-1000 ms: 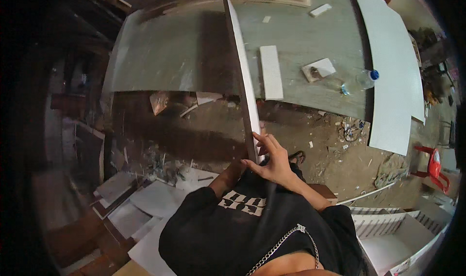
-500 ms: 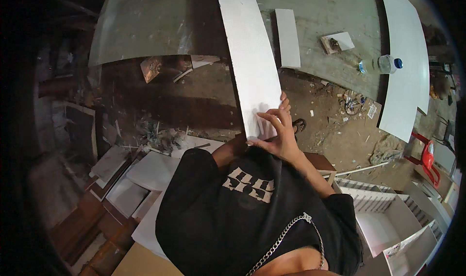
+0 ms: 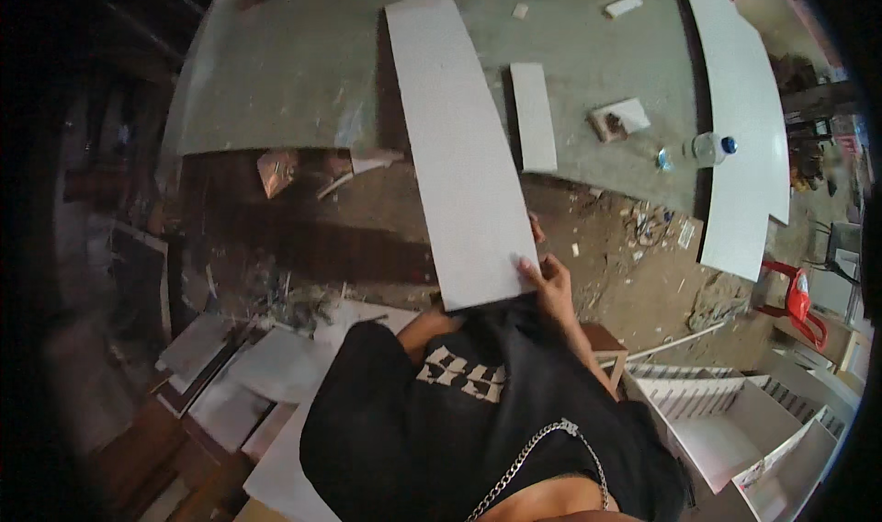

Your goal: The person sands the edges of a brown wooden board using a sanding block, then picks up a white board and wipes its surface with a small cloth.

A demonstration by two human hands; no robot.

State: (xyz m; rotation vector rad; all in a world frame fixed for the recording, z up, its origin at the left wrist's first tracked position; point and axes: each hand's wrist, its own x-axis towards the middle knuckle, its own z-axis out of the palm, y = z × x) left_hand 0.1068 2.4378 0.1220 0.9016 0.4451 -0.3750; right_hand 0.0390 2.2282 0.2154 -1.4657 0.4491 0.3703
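A long white board (image 3: 464, 154) stretches from my waist out over the greenish table top, its near end against my black shirt. My right hand (image 3: 553, 288) grips the board's right edge close to that end, with the thumb on the upper face. My left forearm passes under the near left corner, and the board hides most of my left hand (image 3: 537, 229). Only its fingertips show, curled round the right edge just beyond my right hand. A shorter white strip (image 3: 533, 118) lies on the table beside the board.
The table top (image 3: 276, 90) also carries small block pieces (image 3: 620, 119), a clear bottle (image 3: 707, 150) with a blue cap and a large white panel (image 3: 749, 136) at the right. Scraps litter the floor. White drawer boxes (image 3: 726, 412) and a red chair (image 3: 797, 301) stand right.
The table and board sit lower in the picture, and the board's far end now shows. My right hand, earlier spread across the near end, has shifted to grip the right edge.
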